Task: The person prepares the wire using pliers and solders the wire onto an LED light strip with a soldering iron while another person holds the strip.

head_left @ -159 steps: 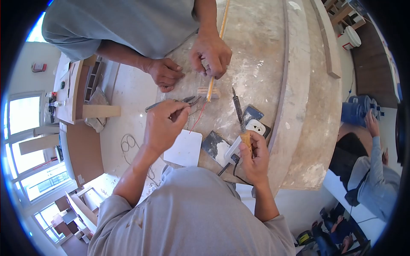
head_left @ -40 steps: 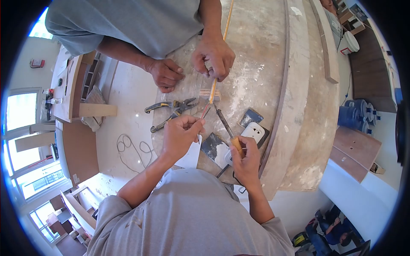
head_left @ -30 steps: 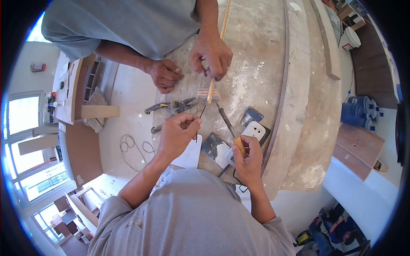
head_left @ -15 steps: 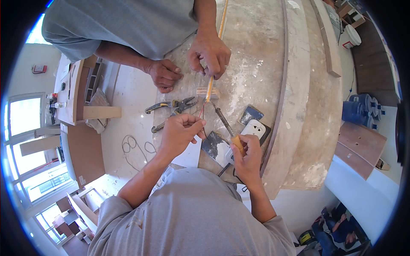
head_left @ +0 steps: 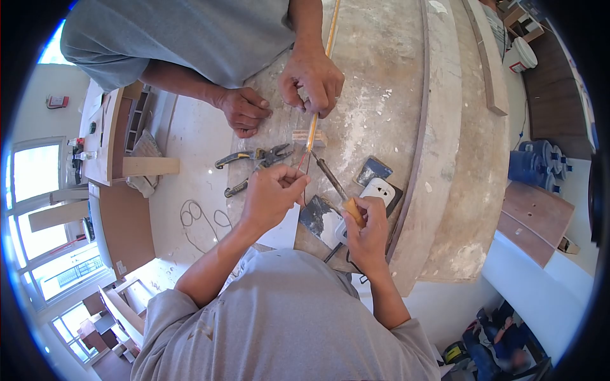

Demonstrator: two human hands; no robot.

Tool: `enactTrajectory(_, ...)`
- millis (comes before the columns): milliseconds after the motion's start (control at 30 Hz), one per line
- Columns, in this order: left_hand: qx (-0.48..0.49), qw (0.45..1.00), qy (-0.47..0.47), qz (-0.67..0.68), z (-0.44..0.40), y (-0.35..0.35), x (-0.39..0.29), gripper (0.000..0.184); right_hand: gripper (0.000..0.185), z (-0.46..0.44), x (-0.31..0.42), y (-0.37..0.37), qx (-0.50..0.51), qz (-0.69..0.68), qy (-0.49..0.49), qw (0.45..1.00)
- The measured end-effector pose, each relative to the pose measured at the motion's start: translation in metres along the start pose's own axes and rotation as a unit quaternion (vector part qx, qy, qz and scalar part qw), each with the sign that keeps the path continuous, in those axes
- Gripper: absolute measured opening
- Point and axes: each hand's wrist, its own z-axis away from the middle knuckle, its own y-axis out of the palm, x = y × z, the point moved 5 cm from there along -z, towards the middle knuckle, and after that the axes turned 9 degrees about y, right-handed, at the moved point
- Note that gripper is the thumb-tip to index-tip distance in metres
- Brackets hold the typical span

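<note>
My right hand (head_left: 367,236) is closed round the yellow handle of a soldering iron (head_left: 332,180). The iron's tip reaches the near end of an LED strip (head_left: 312,132); whether it touches is too small to tell. Between thumb and fingers, my left hand (head_left: 274,193) pinches thin red and black wires (head_left: 303,164) that lead up to the strip's end. A small wooden block (head_left: 319,138) sits under the strip there. Across the table, a co-worker's hand (head_left: 312,82) presses the strip down, and that person's other hand (head_left: 244,111) rests on the tabletop.
Pliers (head_left: 270,155) lie left of the strip. Near my right hand are a white power socket (head_left: 379,190), a blue-handled scraper (head_left: 373,170) and a grey plate (head_left: 319,216). Long boards (head_left: 438,127) run along the table's right side. Loose wire (head_left: 197,222) curls at left.
My left hand has shifted slightly upward with the wires, toward the strip's end. The iron's tip has moved a little up and left. The co-worker's hands stay in place.
</note>
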Motion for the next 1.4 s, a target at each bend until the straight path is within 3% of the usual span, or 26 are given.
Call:
enactTrajectory(767,0.005,0.997,-0.035,0.066,-0.003,0.003,0.004,0.019,0.031,-0.008,-0.004,-0.002,-0.019,0.041,-0.034,0.998)
enactTrajectory(1400,0.009,0.995,-0.048,0.088,-0.002,0.003,0.005,0.017,0.029,0.013,0.008,-0.003,0.026,0.004,0.011,1.000)
